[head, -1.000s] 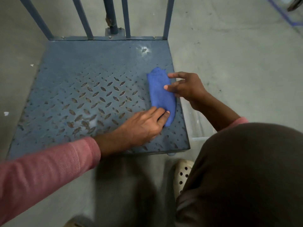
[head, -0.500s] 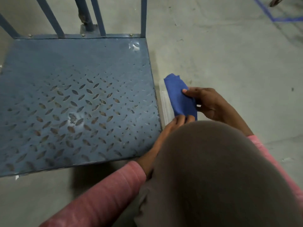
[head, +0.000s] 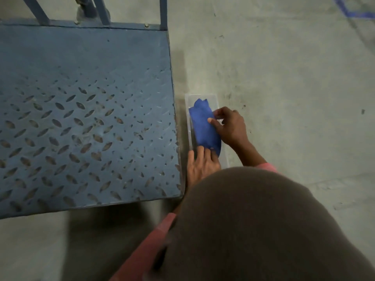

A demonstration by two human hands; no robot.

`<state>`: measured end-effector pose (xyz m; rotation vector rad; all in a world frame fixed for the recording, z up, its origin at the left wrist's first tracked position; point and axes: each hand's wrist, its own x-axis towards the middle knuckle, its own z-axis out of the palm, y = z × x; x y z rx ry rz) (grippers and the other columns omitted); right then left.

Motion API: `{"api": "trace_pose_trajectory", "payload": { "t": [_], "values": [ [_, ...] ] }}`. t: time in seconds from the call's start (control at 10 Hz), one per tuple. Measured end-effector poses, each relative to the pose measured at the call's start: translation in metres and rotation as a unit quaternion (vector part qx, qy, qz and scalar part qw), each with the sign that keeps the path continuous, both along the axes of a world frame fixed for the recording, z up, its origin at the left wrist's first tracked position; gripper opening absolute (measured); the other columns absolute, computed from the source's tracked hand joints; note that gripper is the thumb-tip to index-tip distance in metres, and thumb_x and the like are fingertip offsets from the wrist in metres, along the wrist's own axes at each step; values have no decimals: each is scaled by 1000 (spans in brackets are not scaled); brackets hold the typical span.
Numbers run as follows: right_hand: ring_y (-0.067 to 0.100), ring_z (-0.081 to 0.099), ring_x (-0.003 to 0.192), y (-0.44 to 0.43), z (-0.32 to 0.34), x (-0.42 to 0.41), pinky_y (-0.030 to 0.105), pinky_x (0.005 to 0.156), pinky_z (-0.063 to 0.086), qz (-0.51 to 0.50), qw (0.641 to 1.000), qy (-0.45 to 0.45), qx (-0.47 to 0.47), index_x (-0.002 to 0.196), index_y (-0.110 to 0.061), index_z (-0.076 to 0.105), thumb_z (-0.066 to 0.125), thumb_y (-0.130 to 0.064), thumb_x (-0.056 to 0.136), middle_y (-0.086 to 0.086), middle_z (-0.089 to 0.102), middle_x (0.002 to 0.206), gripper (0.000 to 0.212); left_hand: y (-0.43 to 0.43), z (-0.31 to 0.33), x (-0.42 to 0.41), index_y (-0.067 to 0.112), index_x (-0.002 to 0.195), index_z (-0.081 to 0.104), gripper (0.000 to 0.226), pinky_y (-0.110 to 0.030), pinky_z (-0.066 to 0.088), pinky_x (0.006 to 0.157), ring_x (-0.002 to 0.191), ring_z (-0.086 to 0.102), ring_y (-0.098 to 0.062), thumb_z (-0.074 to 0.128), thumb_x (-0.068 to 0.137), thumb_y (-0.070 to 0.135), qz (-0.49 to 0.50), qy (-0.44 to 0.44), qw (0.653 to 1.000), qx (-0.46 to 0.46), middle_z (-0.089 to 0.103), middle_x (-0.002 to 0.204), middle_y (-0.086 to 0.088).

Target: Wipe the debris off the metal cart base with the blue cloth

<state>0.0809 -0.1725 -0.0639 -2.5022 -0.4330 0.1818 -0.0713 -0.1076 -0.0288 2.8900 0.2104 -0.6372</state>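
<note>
The folded blue cloth [head: 204, 128] lies in a clear plastic tray [head: 214, 98] on the floor, just right of the metal cart base [head: 85, 118]. My right hand [head: 229, 126] pinches the cloth's right edge with thumb and fingers. My left hand [head: 202, 165] rests its fingertips on the cloth's near end. The blue diamond-plate base has worn, rusty tread marks and nothing lies on it. My knee hides both forearms.
Blue upright rails [head: 163, 13] rise from the cart's far edge. Grey concrete floor [head: 284, 78] stretches to the right, with blue tape [head: 353, 13] at the far right corner. My dark-trousered knee [head: 253, 230] fills the lower right.
Both hands carried the cloth off the cart base to the right and lowered it into the clear tray on the floor. The view shifted right.
</note>
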Motion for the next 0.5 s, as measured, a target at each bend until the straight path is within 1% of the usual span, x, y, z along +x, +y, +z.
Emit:
{"api": "trace_pose_trajectory", "payload": {
  "t": [0.1, 0.2, 0.3, 0.4, 0.5],
  "values": [
    [27, 51, 119, -9, -14, -1, 42, 92, 43, 119, 955, -188, -195, 128, -26, 59, 68, -35, 90, 1, 55, 143, 40, -4, -8, -7, 5, 166, 2, 72, -52, 1, 129, 161, 3, -36, 32, 112, 43, -29, 24, 999, -30, 6, 174, -18],
    [27, 39, 135, -12, -23, -5, 53, 104, 29, 193, 926, -166, -280, 129, -39, 61, 46, -48, 103, -5, 40, 158, 31, -7, -25, -12, -2, 163, -3, 76, -55, -11, 125, 160, -9, -41, 21, 113, 49, -69, 49, 996, -25, -2, 172, -26],
    [27, 30, 144, -9, -14, -4, 59, 109, 21, 179, 934, -142, -276, 132, -37, 59, 37, -48, 106, -7, 31, 164, 36, -10, -12, -15, -10, 159, -9, 80, -59, -13, 123, 157, -13, -47, 17, 112, 49, -110, 46, 993, 11, -9, 169, -34],
    [25, 23, 150, 3, 23, -7, 61, 111, 21, 166, 935, -127, -286, 141, -36, 53, 38, -51, 105, -9, 23, 167, 42, -6, 23, -14, -7, 161, -6, 79, -56, -18, 123, 158, -12, -46, 14, 112, 51, -136, -1, 991, -8, -8, 169, -32],
    [24, 10, 155, 12, 73, -23, 65, 115, 17, 180, 937, -61, -294, 147, -37, 46, 36, -56, 104, -8, 11, 170, 48, 16, 50, -28, -4, 162, 21, 74, -61, -1, 129, 159, 7, -45, 18, 109, 48, -69, -116, 990, -45, 18, 169, -30]
  ]
}}
